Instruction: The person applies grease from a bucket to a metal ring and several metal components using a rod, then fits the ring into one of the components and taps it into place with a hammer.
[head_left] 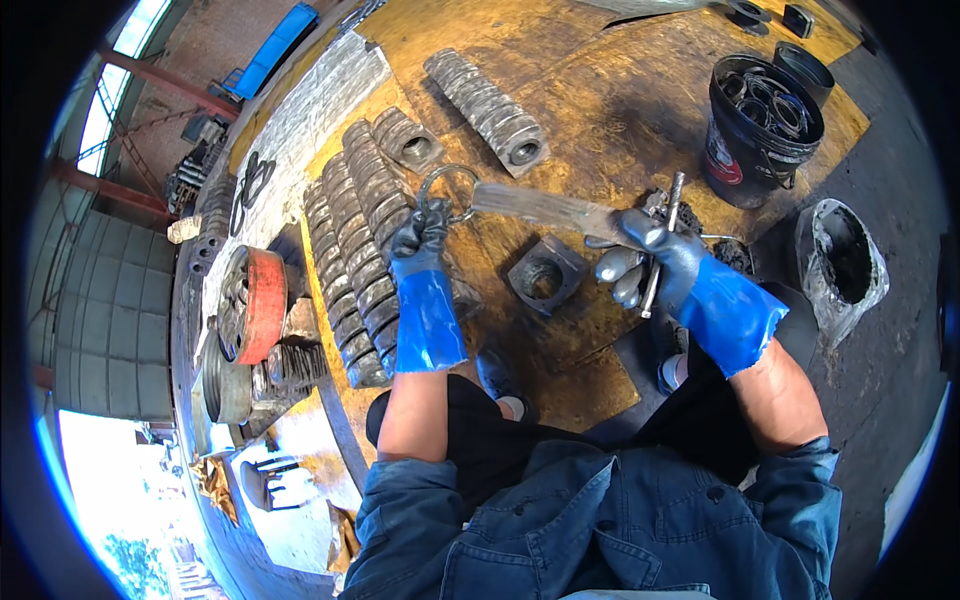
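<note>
My left hand [423, 240], in a blue glove with a grey coated palm, is closed on a thin metal ring [447, 172] held upright. My right hand [665, 262], gloved alike, grips a long flat greyish strip [545, 207], slightly blurred. Its far end meets the ring's right side. A thin metal rod [676, 198] crosses at the right hand's fingers; whether they hold it too I cannot tell. Below the strip, a square metal block with a round bore [543, 276] stands on the stained yellow sheet [590, 110].
Rows of ribbed metal cylinders [345, 240] stand left, with another row [487, 113] farther back. A black bucket of rings [765, 130] is at the far right, near a plastic-lined container [842, 262]. A red round part [262, 305] stands at the left.
</note>
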